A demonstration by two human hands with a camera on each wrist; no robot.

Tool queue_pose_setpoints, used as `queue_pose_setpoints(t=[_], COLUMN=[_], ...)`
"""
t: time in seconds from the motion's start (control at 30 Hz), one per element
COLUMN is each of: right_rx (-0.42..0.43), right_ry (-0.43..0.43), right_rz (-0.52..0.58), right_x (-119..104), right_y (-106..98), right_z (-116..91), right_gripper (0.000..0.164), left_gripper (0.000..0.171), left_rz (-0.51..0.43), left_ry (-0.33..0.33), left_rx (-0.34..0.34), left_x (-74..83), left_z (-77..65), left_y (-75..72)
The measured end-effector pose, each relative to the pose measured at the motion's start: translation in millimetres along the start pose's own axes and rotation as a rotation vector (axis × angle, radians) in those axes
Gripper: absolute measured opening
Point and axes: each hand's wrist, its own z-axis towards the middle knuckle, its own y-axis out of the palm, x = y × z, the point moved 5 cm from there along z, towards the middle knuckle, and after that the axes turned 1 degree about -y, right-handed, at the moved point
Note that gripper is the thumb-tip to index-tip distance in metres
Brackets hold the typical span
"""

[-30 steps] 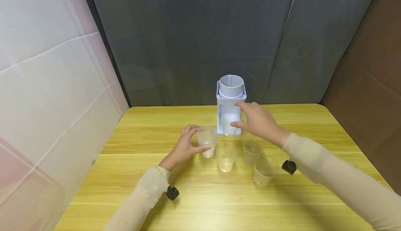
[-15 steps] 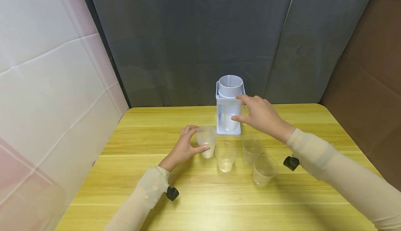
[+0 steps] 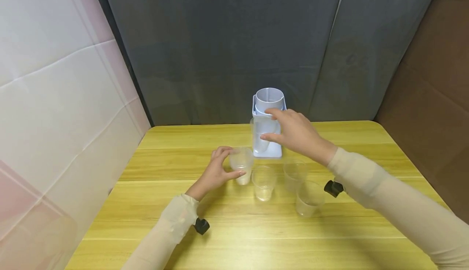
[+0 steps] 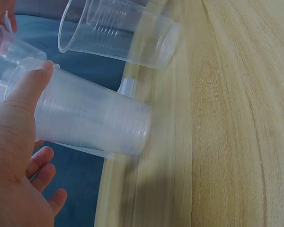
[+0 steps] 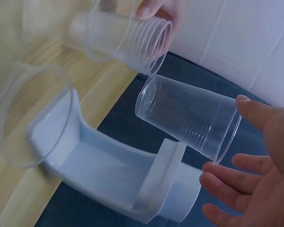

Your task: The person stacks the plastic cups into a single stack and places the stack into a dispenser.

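Observation:
My left hand (image 3: 214, 173) grips a stack of nested clear plastic cups (image 4: 94, 111), upright on the table, thumb on the near side by the rim. In the right wrist view several rims show inside that stack. My right hand (image 3: 298, 133) pinches one clear plastic cup (image 5: 187, 113) by its rim between thumb and fingers. This cup is up in the air, in front of the white cup dispenser (image 3: 269, 103) and above the stack's level. Its outline is faint in the head view.
Three single clear cups stand on the wooden table (image 3: 183, 237): a front middle cup (image 3: 264, 183), a back right cup (image 3: 294, 176) and a front right cup (image 3: 309, 200). Behind the table rises a dark grey panel (image 3: 234, 50), with a pale sheet on the left.
My right hand first rises slightly with its cup, then shifts left across the dispenser's front towards the stack. The left hand and the standing cups stay in place.

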Motion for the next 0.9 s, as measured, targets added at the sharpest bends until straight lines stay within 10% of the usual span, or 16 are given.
queue_pose_setpoints(t=[0.9], right_rx=[0.003], right_ry=[-0.176], right_rz=[-0.03], right_x=[-46], right_y=[10], right_z=[6], right_gripper=[0.07], left_gripper=[0.074], left_rz=[0.022], left_ry=[0.013], left_rx=[-0.02], left_x=[-1.3], left_z=[1.2], left_y=[0.2])
